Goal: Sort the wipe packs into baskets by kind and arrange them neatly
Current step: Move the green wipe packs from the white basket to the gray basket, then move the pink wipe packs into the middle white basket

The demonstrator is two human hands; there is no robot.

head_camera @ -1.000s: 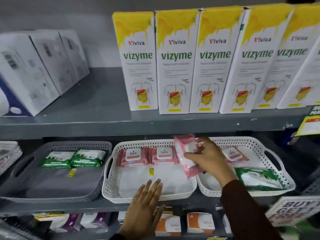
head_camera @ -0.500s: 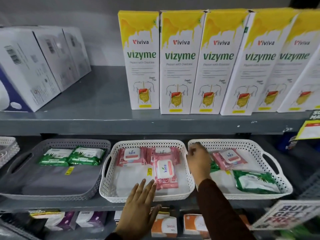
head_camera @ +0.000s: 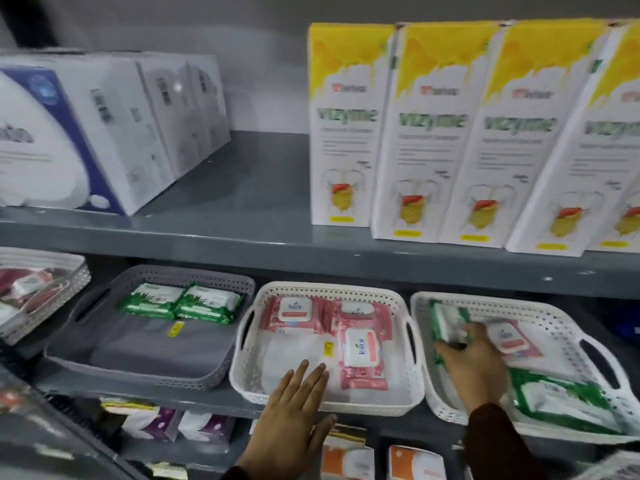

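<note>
A grey metal shelf unit (head_camera: pixel 263 233) fills the view, with goods on three levels. Nearest, on the lowest level, lie small orange-and-white boxes (head_camera: pixel 414 462) and purple-and-white packs (head_camera: pixel 194 427), partly hidden by the shelf edge.

On the middle shelf, the left hand (head_camera: pixel 294 420) lies flat and open, fingers spread, over the front rim of the middle white basket (head_camera: pixel 242 372); it holds nothing. In that basket lie three pink wipe packs (head_camera: pixel 362 348): two along the back wall, and a third turned lengthwise, overlapping the right-hand one and reaching toward the front.

To the right, the right hand (head_camera: pixel 474 362), in a dark sleeve, reaches into the right white basket (head_camera: pixel 599 344). Its fingers are closed around a green wipe pack (head_camera: pixel 446 320) near the basket's back left corner; the pack is blurred. Just beside the hand lies one pink pack (head_camera: pixel 512 337), and a second green pack (head_camera: pixel 561 400) lies at the front right.

To the left stands a grey basket (head_camera: pixel 145 372) with two green packs (head_camera: pixel 180 301) side by side along its back wall. Farther left, a white basket (head_camera: pixel 52 289) at the frame's edge holds reddish packs, too blurred to read.

On the top shelf, tall yellow-and-white cartons (head_camera: pixel 429 133) stand in a row at right, and white boxes (head_camera: pixel 114 129) at left.
</note>
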